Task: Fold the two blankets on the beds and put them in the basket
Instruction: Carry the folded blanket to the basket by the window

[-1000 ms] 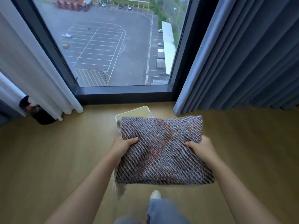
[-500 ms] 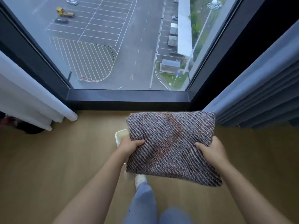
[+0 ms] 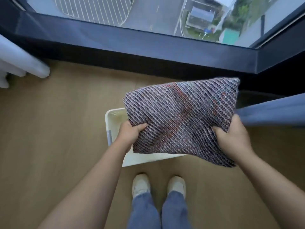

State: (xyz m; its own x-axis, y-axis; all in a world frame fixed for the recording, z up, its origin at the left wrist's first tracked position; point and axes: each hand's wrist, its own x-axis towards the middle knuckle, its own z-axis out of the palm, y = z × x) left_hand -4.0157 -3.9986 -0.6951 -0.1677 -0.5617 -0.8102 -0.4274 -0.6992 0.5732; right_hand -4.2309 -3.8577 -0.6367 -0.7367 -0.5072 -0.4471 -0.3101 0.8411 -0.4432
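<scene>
The folded blanket (image 3: 179,116) hung over the white basket (image 3: 113,129), offset toward 2 o'clock. Left hand (image 3: 130,133) pinched its 8 o'clock edge, right hand (image 3: 232,139) its 4 o'clock edge. Placing step: shift toward 8 o'clock, lower, release.

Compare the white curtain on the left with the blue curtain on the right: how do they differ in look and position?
The white curtain is pale and bunched into rounded folds; the blue curtain is dark grey-blue and looks flatter. The white curtain hangs clear of the person, far from the left hand; the blue curtain lies just behind the right hand and the folded blanket. Both reach down near the wooden floor beside the window frame.
</scene>
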